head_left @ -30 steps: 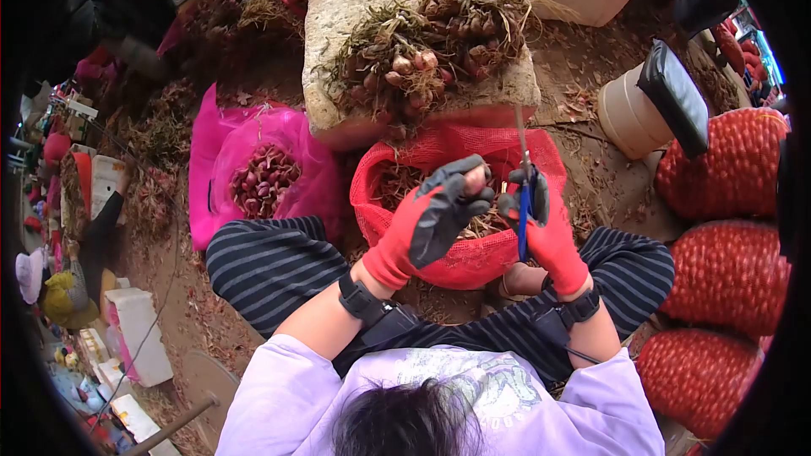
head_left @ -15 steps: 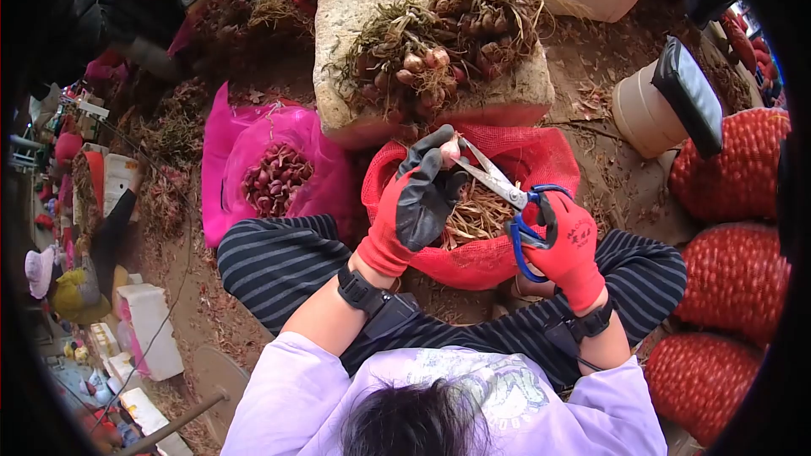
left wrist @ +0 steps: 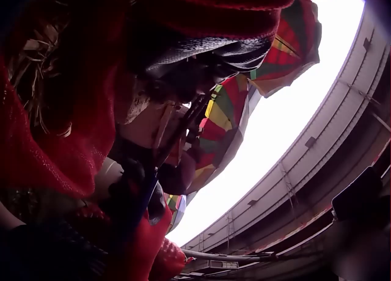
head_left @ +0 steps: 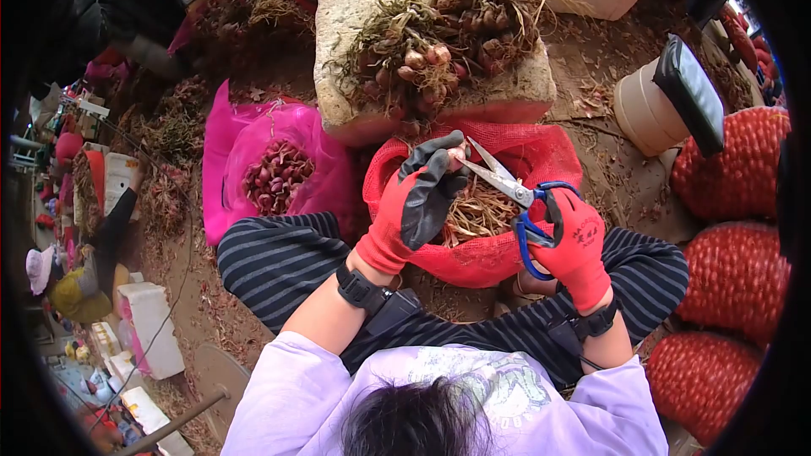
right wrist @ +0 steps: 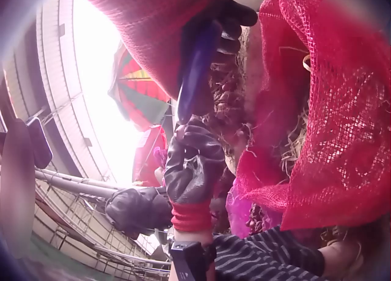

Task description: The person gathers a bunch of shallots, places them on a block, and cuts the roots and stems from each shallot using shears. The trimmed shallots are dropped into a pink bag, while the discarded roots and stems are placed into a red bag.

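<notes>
One pair of scissors (head_left: 522, 195) points forward-left; one bulb (head_left: 457, 156) ahead.

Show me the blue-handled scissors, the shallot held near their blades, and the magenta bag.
Blue-handled scissors (head_left: 522, 194): head view, on the metal near the pivot.
Held shallot (head_left: 457, 155): head view, on its exposed side.
Magenta bag (head_left: 220, 190): head view, on its left wall.

Dark print (head_left: 585, 234) on glove (head_left: 591, 263) of right hand (head_left: 574, 241), letters (head_left: 503, 423) on shirt (head_left: 291, 384): none legible.
</notes>
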